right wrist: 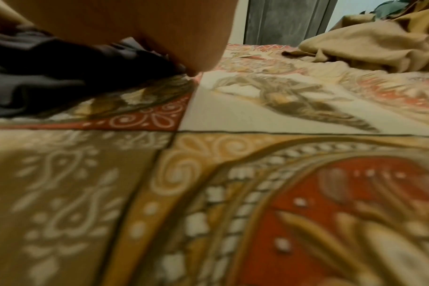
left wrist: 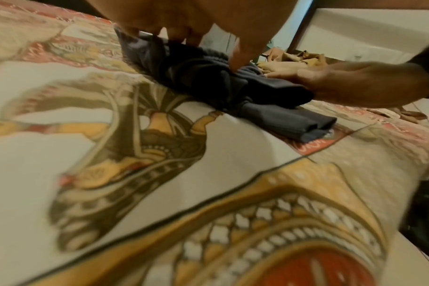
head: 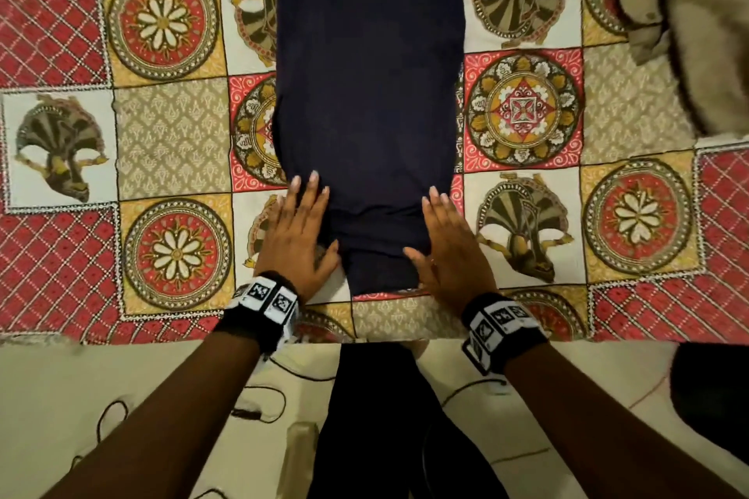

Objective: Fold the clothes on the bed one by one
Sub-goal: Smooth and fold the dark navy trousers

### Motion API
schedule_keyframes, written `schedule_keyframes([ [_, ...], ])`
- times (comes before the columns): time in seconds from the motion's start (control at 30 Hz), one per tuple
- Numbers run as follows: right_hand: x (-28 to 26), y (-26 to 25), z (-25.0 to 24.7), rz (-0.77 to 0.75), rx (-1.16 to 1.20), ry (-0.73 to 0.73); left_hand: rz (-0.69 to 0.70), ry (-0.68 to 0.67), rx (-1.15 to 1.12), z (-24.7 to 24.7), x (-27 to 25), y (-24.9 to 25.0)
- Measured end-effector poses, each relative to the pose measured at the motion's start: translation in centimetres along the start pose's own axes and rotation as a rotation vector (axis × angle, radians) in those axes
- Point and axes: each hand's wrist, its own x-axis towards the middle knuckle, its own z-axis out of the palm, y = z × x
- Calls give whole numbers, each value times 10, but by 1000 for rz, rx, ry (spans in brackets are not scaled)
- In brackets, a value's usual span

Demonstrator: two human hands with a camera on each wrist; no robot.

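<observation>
A dark navy garment (head: pixel 369 93) lies as a long narrow strip down the middle of the bed, its near end bunched into folded layers (left wrist: pixel 277 118). My left hand (head: pixel 302 231) lies flat on the garment's near left edge, fingers straight, thumb on the cloth. Opposite it, my right hand (head: pixel 444 243) presses flat on the near right edge, also seen in the left wrist view (left wrist: pixel 350 83). In the right wrist view the dark cloth (right wrist: pixel 61 77) sits under my palm at the upper left. Neither hand grips the fabric.
The patchwork bedspread (head: pixel 170 134) in red, yellow and white covers the bed. A crumpled tan garment (head: pixel 697 24) lies at the far right, also in the right wrist view (right wrist: pixel 370 42). The bed's near edge (head: pixel 405 336) borders a pale floor with black cables (head: pixel 259 413).
</observation>
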Motion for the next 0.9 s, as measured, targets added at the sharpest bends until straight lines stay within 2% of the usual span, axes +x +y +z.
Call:
schedule_keyframes([
  [0.03, -8, 11, -11, 39, 82, 25, 33, 22, -76, -3, -9, -4],
  [0.07, -13, 21, -21, 116, 181, 56, 6, 58, -176, -6, -16, -6],
  [0.1, -16, 30, -32, 223, 265, 102, -92, 121, -289, -9, -21, -8],
  [0.17, -12, 42, -51, 454, 448, 173, -430, 238, -592, -13, -15, -15],
  [0.23, 9, 40, -64, 582, 793, 161, -809, 247, -1103, -23, 12, -18],
  [0.27, 24, 35, -67, 618, 919, 125, -924, 211, -1300, -29, 26, -19],
  [0.3, 39, 29, -65, 634, 988, 82, -991, 176, -1404, -33, 37, -21],
  [0.37, 67, 16, -53, 648, 1100, 6, -1005, 97, -1458, -41, 54, -18],
  [0.43, 84, 5, -38, 639, 1216, -46, -960, -10, -1452, -48, 63, -7],
  [0.53, 92, -10, -29, 674, 1263, -17, -911, -257, -1629, -50, 69, 10],
  [0.6, 91, -18, -29, 673, 1289, -42, -940, -342, -1612, -49, 68, 20],
  [0.67, 89, -21, -29, 705, 1341, -52, -988, -340, -1620, -44, 66, 24],
  [0.77, 71, -19, -26, 733, 1400, -23, -1038, -235, -1625, -38, 50, 30],
  [0.83, 46, -21, -24, 733, 1293, -3, -1073, -139, -1595, -30, 33, 31],
  [0.9, 12, -24, -18, 753, 1213, -1, -1042, -84, -1558, -18, 8, 34],
])
